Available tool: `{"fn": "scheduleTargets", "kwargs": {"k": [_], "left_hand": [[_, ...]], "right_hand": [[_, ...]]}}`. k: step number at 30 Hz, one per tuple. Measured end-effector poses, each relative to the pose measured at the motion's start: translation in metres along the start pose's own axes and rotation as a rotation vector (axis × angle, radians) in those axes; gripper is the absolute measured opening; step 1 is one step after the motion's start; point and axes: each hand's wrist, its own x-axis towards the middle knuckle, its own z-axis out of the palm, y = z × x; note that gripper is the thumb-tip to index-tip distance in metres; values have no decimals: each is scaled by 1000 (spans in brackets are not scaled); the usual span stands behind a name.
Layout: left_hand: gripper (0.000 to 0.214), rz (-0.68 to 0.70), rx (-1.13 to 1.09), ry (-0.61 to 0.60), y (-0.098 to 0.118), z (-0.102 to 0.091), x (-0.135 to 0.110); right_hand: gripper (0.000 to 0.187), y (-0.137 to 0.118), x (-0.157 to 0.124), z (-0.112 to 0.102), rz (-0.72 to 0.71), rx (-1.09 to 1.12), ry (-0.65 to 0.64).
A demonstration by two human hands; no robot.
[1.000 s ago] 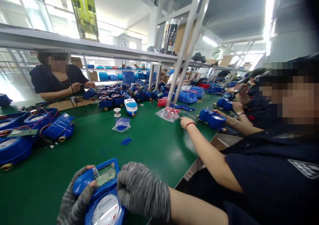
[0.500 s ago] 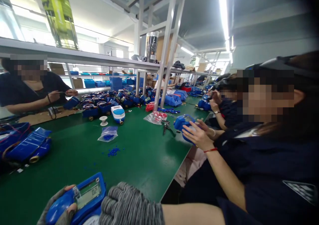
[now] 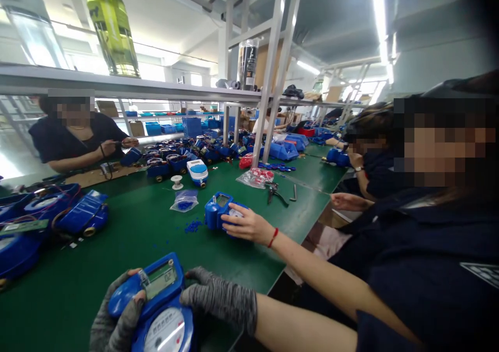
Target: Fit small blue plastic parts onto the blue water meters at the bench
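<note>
A blue water meter (image 3: 161, 310) with a small display and a round dial sits at the near edge of the green table (image 3: 128, 237). My left hand (image 3: 115, 318), in a grey fingerless glove, wraps round its left side with the thumb by the display. My right hand (image 3: 218, 297), also in a grey glove, is closed against the meter's right side. A co-worker's hand (image 3: 249, 224) on my right rests on another blue meter (image 3: 218, 212) set down on the table just beyond mine.
Several blue meters with wires (image 3: 58, 214) lie at the left. A small plastic bag (image 3: 184, 200), loose blue bits (image 3: 193, 227), a bag of red parts (image 3: 257, 178) and pliers (image 3: 276, 192) lie mid-table. More meters (image 3: 175, 159) crowd the far side, where a seated person (image 3: 78, 133) works. Shelf posts (image 3: 273, 81) rise from the table.
The co-worker on my right has brought a blue meter from in front of their body down onto the table near mine. My hands keep hold of my meter; the view shifted.
</note>
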Motion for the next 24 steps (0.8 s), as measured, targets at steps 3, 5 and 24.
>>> {"fn": "scheduleTargets", "kwargs": {"k": [3,5,24], "left_hand": [[71,51,-45,-37,-1,0,-1],[74,78,-65,-51,-4,-3,2],[61,250,8,-87,-11,-10,11]], "right_hand": [[67,3,1,2,-120,59,-53],[69,4,-3,4,-177,79,-69],[35,-20,129,-10,-574,-1175,371]]}}
